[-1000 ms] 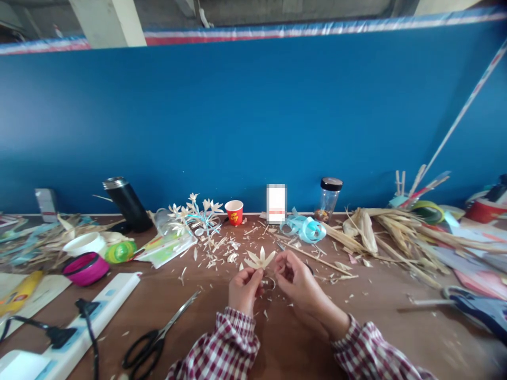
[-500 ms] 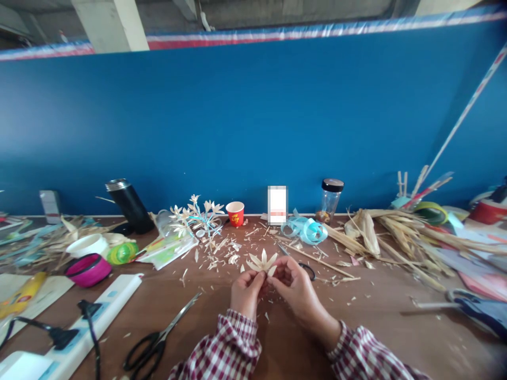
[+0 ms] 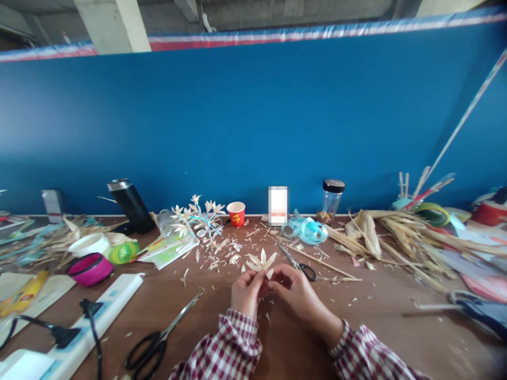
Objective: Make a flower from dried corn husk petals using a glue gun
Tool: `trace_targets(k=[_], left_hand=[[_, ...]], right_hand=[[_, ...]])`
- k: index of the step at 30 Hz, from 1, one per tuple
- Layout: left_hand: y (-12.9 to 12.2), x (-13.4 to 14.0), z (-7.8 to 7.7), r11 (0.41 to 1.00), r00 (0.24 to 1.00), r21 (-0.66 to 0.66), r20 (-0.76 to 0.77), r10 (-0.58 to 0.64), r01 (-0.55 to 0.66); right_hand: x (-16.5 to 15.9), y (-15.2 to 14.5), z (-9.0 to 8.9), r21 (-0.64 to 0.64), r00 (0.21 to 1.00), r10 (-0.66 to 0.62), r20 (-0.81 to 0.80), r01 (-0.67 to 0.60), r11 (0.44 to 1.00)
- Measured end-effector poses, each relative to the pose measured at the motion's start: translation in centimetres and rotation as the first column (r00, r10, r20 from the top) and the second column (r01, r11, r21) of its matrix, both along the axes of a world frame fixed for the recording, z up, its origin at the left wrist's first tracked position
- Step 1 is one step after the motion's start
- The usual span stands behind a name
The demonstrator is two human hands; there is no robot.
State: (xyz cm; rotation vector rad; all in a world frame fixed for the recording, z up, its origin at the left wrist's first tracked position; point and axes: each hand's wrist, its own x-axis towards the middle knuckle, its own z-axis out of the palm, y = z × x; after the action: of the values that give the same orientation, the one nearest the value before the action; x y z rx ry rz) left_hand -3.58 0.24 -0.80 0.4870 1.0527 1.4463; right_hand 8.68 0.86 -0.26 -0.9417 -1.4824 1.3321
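Note:
A pale corn-husk flower (image 3: 262, 261) with pointed petals stands spread above my fingertips at the middle of the table. My left hand (image 3: 247, 291) pinches its base between thumb and fingers. From the other side, my right hand (image 3: 293, 290) is closed with its thumb and fingertips at the flower's lower right petal. What lies right between the fingertips is partly hidden. Just beyond my right hand lies a small pair of scissors (image 3: 307, 271). Larger black-handled scissors (image 3: 152, 345) rest to the left of my left sleeve.
Finished husk flowers (image 3: 198, 214) stand at the back beside a red paper cup (image 3: 236, 214). Blue ribbon (image 3: 311, 231), a lidded jar (image 3: 331, 201) and dry husks (image 3: 368, 232) are at back right. A power strip (image 3: 95, 322) and black flask (image 3: 132, 208) are left; scraps litter the middle.
My right hand has lowered slightly and its fingers have drawn in closer to the flower's base, uncovering more of the small scissors. The left hand keeps its pinch.

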Motion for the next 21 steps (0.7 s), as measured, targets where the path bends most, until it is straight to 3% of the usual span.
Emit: trace_targets(k=[11,21], left_hand=[[-0.22,0.05,0.57,0.998,0.998,-0.065,-0.058,-0.004,0.0],[-0.1,0.06,-0.14,0.996,0.991,-0.09,-0.135,-0.021,0.009]], right_hand=[[0.17,0.26,0.27,0.031,0.993,-0.089,0.073,0.086,0.996],[0.38,0.37,0.14,0.1,0.983,-0.164,0.081,0.156,0.983]])
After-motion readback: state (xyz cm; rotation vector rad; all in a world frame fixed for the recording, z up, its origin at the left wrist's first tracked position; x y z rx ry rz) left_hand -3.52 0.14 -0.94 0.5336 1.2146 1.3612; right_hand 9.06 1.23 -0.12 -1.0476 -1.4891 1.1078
